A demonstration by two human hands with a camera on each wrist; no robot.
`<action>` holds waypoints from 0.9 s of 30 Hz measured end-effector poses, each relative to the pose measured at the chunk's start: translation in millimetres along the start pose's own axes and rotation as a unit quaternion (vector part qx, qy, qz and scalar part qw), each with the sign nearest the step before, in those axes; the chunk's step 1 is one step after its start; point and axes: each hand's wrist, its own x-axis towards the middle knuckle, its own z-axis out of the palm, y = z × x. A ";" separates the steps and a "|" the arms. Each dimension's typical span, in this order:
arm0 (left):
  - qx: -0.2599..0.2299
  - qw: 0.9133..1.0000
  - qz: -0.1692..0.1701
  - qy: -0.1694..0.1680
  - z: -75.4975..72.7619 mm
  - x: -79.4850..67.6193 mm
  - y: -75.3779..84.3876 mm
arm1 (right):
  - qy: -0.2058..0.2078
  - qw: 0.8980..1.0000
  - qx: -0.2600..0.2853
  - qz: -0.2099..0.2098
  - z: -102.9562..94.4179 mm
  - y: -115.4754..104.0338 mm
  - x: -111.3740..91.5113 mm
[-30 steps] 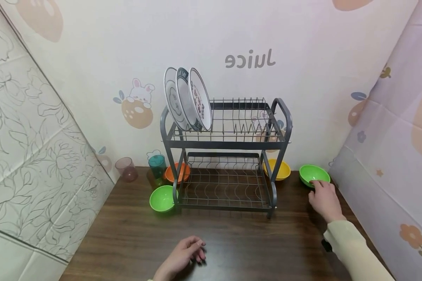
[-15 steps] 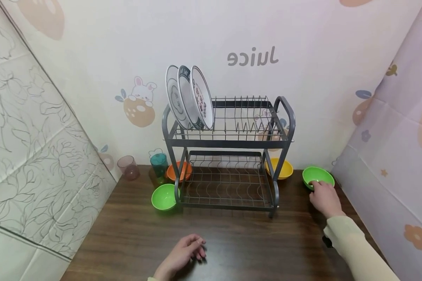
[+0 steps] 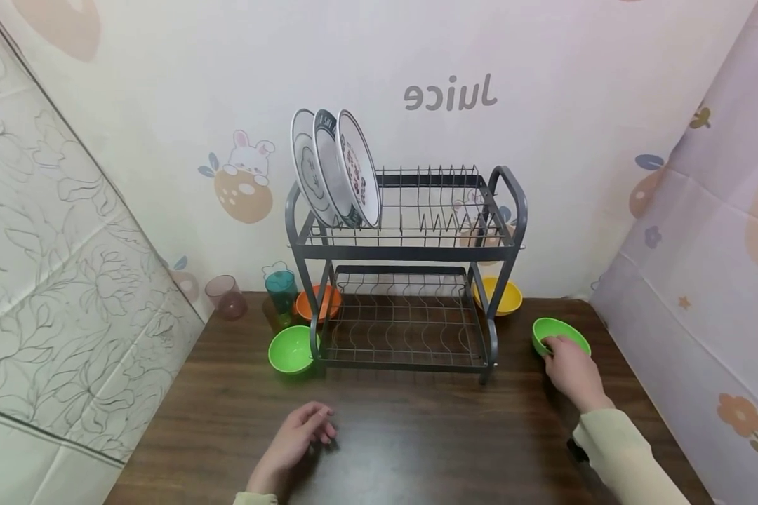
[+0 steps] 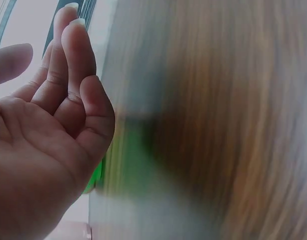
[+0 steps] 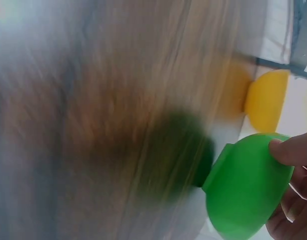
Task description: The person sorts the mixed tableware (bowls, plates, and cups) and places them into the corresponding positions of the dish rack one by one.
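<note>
At the right side of the table, my right hand [image 3: 573,372] grips the rim of a green bowl [image 3: 559,334]. In the right wrist view the thumb presses the outside of this green bowl [image 5: 248,187] while the other fingers reach over its rim. The bowl leans slightly, its base close over the tabletop. My left hand [image 3: 300,436] is at the front of the table, fingers loosely curled and holding nothing. In the left wrist view the palm of the left hand [image 4: 48,135] shows bare.
A two-tier dish rack [image 3: 404,254] stands mid-table, with plates [image 3: 358,168] upright at its upper left. Left of it are another green bowl [image 3: 292,351], an orange bowl [image 3: 326,303], a teal cup [image 3: 282,289] and a pink cup [image 3: 226,297]. A yellow bowl [image 3: 505,297] sits behind its right leg.
The green bowl in my right hand has come toward me and a little left, away from the back wall. My left hand has shifted left.
</note>
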 end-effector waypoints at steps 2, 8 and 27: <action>-0.002 1.000 -0.012 0.017 -6.0 -1.6 1.0 | 0.019 1.000 0.010 -0.001 -1.6 -6.5 -8.2; -0.002 0.997 -0.045 0.055 -19.3 -5.8 -0.7 | 0.127 0.990 0.064 -0.021 -0.8 -31.6 -42.5; -0.013 1.000 -0.008 -0.001 9.4 4.0 7.6 | 0.212 0.954 0.208 -0.023 -7.4 -123.8 -121.2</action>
